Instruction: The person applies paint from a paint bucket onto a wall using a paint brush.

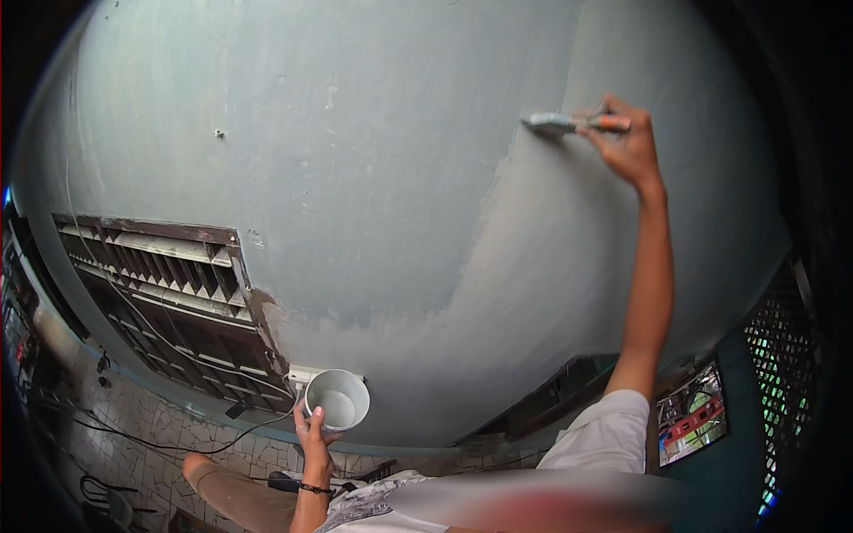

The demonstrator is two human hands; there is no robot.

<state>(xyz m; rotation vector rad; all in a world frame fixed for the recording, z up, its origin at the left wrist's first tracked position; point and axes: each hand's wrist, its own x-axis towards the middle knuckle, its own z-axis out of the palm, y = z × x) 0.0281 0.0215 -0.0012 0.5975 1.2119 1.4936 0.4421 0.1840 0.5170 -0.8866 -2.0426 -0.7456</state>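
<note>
My right hand is raised at the upper right, its fingers closed round the handle of a flat paintbrush. The bristle tips touch the grey-blue wall beside an edge between two shades of grey. Lower down, my left hand grips a small white paint bucket, thumb at the rim and fingers underneath. Pale liquid lies in the bucket, which is tilted so that its inside shows. A lighter band runs down the wall below the brush and bends left toward the door frame.
A dark wooden door with louvred slats is at the left, a loose cable hanging across it. Near the bucket is a white power strip with a plug. Cables trail over the tiled floor. A framed mirror and lattice are at right.
</note>
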